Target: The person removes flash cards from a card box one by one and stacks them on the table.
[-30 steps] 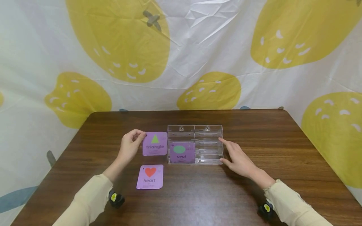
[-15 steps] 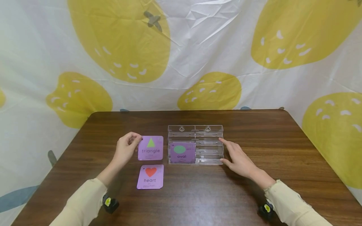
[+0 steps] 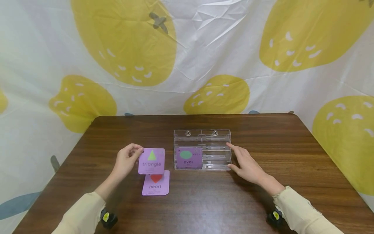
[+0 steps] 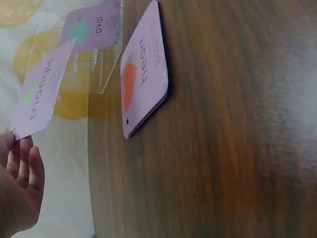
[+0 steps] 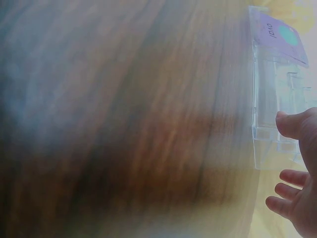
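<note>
Thumb and fingertips of my left hand (image 3: 127,159) pinch a purple triangle card (image 3: 151,161) by its upper left corner. In the left wrist view the card (image 4: 42,94) is tilted and raised off the table. On the table lies a purple heart card (image 3: 155,188), its top edge overlapped by the triangle card in the head view; edge-on it looks thick, like a small stack. A clear tiered holder (image 3: 216,167) stands to the right, with a purple oval card (image 3: 189,161) in its front left pocket. My right hand (image 3: 246,164) touches the holder's right side with outstretched forefinger and thumb.
The brown wooden table (image 3: 198,208) runs back to a white curtain (image 3: 140,100) with yellow fruit prints. Black wrist devices (image 3: 109,220) hang below both cream sleeves.
My left hand has drawn the triangle card away from the holder, leftward and toward me, until it overlaps the heart card in the head view. My right hand stays at the holder.
</note>
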Motion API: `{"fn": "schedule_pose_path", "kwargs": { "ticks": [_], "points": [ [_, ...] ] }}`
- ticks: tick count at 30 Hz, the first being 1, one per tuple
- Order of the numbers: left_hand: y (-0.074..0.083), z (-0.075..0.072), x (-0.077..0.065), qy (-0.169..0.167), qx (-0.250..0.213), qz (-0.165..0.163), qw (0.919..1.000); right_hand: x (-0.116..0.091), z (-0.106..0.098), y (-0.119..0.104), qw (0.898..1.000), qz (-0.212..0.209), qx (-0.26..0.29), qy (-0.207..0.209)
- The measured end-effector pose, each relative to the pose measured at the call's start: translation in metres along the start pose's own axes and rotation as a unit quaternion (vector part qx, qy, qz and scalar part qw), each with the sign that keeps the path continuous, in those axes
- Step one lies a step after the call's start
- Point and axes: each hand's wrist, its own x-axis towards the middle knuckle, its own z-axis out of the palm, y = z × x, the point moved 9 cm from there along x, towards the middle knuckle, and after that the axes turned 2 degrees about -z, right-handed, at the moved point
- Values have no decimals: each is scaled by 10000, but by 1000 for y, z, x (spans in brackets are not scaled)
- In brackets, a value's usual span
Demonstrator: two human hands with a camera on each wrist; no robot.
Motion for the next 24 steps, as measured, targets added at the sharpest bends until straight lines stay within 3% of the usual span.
{"fn": "schedule_pose_path", "kwargs": {
  "ticks": [4, 6, 13, 16, 24],
  "points": [
    [-22, 0, 3, -58, 59, -131, 9999, -1, 1, 1, 10000, 28, 3, -9],
    [-25, 0, 1, -88, 105, -163, 9998, -1, 1, 2, 10000, 41, -5, -15],
    [-11, 4, -16, -218, 96, -113, 9997, -1, 1, 2, 10000, 53, 2, -23],
    [-12, 7, -20, -256, 100, -140, 9995, -1, 1, 2, 10000, 56, 7, -27],
    [-44, 14, -18, -300, 127, -268, 9991, 0, 1, 1, 10000, 46, 29, -31]
  ]
}}
